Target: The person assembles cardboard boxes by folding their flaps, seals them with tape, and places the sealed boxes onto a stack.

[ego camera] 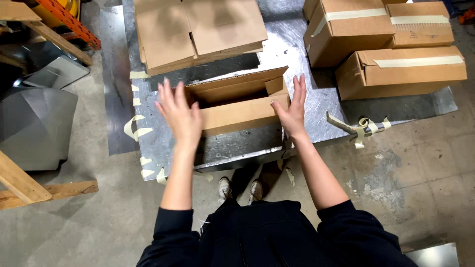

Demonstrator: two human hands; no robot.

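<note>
An open cardboard box [237, 106] lies on a metal table [316, 118], its flaps up and its inside dark. My left hand [179, 114] is at the box's left end, fingers spread, palm against or very close to the side. At the right end is my right hand [292, 106], fingers straight and apart, with the palm at the box's corner. Neither hand grips anything.
Flattened cardboard sheets [198, 32] are stacked at the table's back. Three taped boxes [391, 44] stand at the right. Strips of tape [358, 129] hang from the table edges. Sheet-metal pieces [39, 123] and wooden beams [29, 190] lie on the floor at left.
</note>
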